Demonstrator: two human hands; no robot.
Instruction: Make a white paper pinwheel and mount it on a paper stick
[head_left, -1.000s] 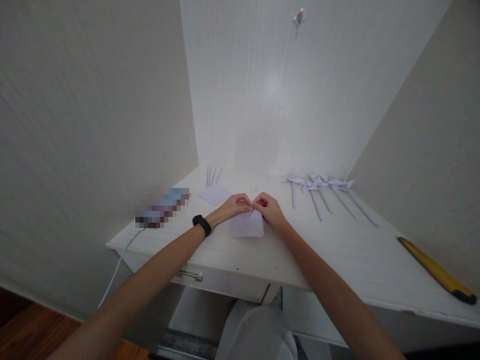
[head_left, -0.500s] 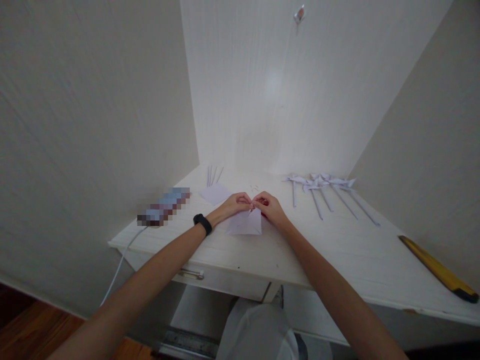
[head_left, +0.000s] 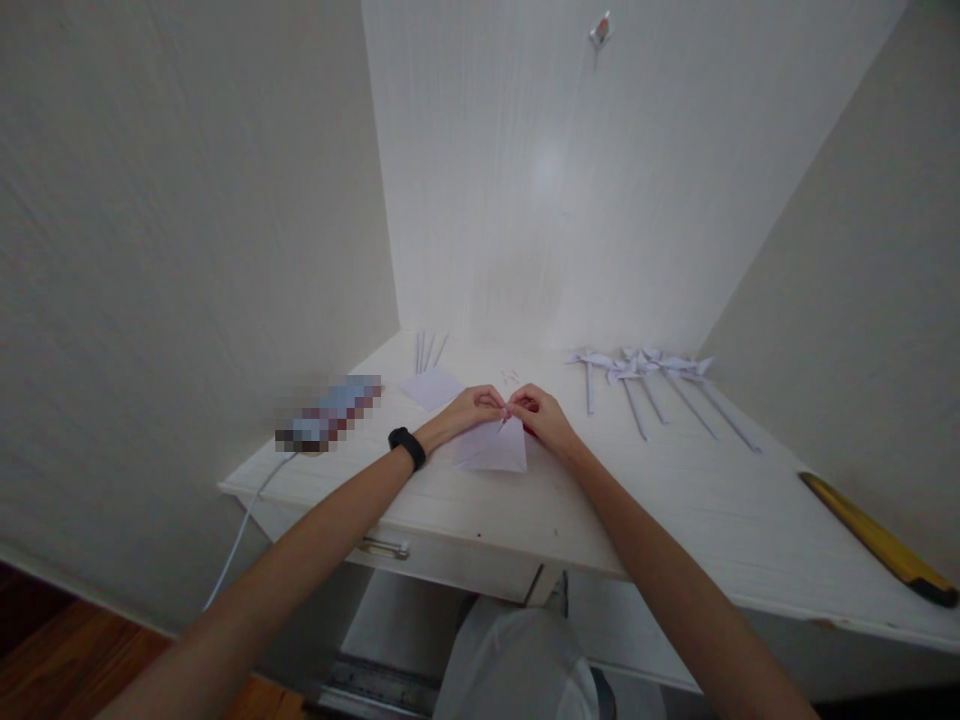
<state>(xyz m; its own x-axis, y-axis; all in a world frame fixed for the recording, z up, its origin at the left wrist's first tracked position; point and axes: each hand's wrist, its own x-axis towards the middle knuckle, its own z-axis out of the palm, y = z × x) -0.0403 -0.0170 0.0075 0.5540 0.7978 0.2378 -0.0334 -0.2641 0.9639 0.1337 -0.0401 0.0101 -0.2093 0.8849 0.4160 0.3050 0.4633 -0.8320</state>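
Left hand [head_left: 469,411] and right hand [head_left: 541,415] meet fingertip to fingertip over the far corner of a white paper sheet [head_left: 495,450]. The fingers of both are pinched nearly closed on that corner. The sheet lies flat on the bench [head_left: 675,500], centre front. Finished paper pinwheels [head_left: 645,375] lie well apart to the right; a yellow ruler [head_left: 874,540] rests at the far right edge.

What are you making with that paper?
Both hands, left hand and right hand, pinch the top corner of a white paper square lying on the white desk. Finished paper pinwheels lie in a row to the right, and another paper sheet lies to the left.
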